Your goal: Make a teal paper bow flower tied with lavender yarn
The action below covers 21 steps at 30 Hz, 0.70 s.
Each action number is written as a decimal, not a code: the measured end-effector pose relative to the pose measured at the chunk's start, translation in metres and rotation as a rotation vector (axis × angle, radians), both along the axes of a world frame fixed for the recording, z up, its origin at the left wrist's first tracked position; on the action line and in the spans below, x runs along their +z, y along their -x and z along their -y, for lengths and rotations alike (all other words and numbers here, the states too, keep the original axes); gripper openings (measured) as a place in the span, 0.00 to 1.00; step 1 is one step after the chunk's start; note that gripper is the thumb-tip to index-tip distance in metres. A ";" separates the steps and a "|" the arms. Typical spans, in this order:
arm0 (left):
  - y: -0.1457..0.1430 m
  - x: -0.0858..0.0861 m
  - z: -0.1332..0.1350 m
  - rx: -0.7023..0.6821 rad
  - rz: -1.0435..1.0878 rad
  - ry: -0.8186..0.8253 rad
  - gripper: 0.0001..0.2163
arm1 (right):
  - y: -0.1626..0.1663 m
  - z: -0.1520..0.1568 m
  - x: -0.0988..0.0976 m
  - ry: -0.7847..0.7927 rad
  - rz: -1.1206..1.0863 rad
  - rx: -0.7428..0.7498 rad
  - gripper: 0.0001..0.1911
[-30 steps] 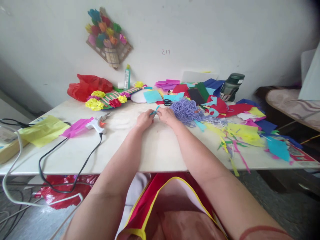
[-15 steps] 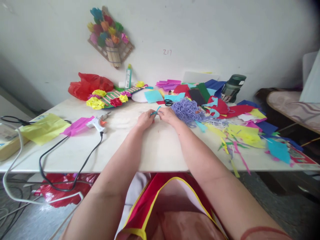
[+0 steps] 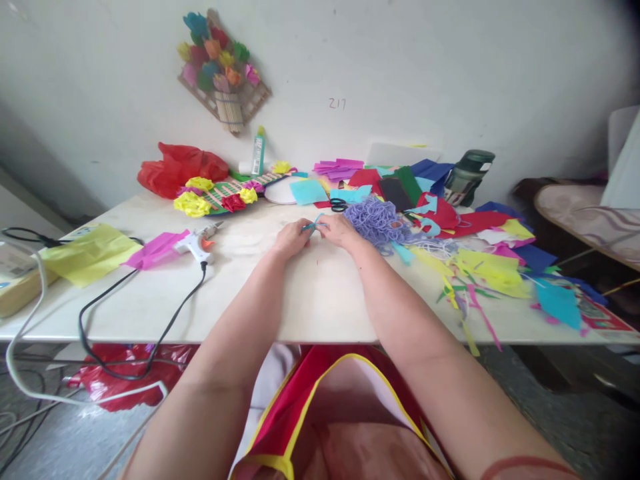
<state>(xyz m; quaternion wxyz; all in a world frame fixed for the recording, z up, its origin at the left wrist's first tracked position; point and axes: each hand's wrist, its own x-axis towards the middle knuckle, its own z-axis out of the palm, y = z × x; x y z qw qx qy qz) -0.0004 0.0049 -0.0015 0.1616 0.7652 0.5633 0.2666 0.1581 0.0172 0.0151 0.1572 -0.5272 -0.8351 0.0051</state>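
Near the middle of the frame, just above centre, we pinched a thin turquoise strip [image 3: 313, 224] between both hands, the left hand [image 3: 291, 238] and right hand [image 3: 339, 231] each with a closed grip on it and resting on the counter [image 3: 310, 300], apparently to steady so small a piece. Just right of it lay a purple yarn heap [image 3: 377, 221] and paper scraps [image 3: 493, 270], and to the left a glue gun [image 3: 196, 243], all within easy reach. The strip's exact shape was too small to make out, and our fingers hid most of it.

Soft, even daylight, faint shadows, sharp centre, with wide-angle bending and dark vignetting at the corners.
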 end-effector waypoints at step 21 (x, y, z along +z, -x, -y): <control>-0.008 -0.012 -0.009 0.110 0.374 -0.050 0.13 | 0.033 0.017 -0.006 -0.220 0.093 -0.110 0.21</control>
